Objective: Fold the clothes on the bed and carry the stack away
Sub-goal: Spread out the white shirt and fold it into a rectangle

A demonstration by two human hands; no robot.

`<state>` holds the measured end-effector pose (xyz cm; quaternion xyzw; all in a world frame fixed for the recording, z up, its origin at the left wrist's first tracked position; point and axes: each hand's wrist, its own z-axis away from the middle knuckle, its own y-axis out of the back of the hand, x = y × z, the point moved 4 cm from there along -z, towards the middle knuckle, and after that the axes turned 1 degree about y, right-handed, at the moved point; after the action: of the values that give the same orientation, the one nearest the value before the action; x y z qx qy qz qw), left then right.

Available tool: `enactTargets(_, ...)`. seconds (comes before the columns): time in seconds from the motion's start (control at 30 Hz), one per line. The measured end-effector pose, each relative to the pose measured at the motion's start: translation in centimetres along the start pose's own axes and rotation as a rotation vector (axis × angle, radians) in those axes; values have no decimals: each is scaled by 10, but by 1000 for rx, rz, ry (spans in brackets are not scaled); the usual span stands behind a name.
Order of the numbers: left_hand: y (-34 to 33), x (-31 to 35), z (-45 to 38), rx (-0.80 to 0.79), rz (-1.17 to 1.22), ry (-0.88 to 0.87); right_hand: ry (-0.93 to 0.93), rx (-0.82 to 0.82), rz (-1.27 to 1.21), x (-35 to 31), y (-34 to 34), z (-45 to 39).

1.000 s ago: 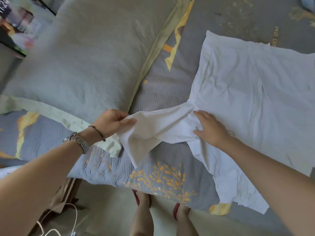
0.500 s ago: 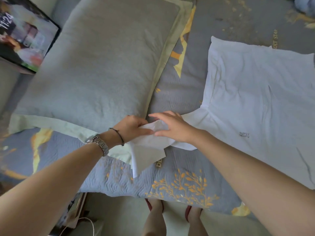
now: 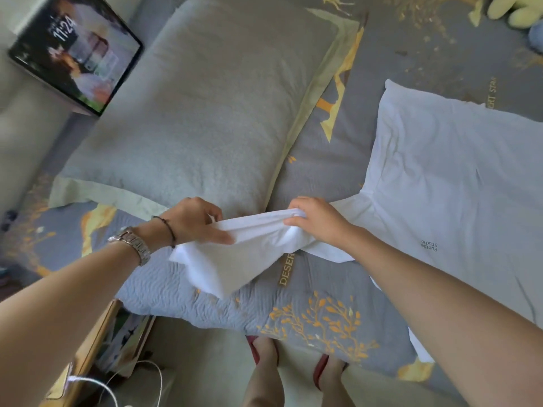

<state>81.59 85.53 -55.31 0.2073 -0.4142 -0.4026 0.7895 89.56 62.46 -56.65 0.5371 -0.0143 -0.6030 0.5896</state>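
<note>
I am pinching the shirt (image 3: 440, 183) sleeve (image 3: 246, 245) with my left hand (image 3: 194, 221) and right hand (image 3: 316, 221), stretching it flat for folding.

left hand (image 3: 194, 223) pinching sleeve (image 3: 252, 239); right hand (image 3: 316, 221) gripping it, arms extended

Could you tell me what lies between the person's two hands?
In the head view, the white shirt's sleeve stretches taut between left hand and right hand.

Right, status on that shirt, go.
Both hands on sleeve: left hand pinching the end, right hand gripping near the shoulder. Shirt flat on bed, unfolded. Pillow close beside.
</note>
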Motion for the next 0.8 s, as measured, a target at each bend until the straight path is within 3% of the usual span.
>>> enactTargets(0.4,31,-66,27,-113,-204,187,1,170,188,-12,-7,-14)
enactTargets(0.53,41,-90,33,-57,-230,265,-31,245,239,-9,-11,-19)
enactTargets(0.63,46,-98,40,91,-85,323,-23,294,281,-10,-14,-16)
enactTargets(0.8,42,-93,56,360,418,423,8,348,253,7,-10,12)
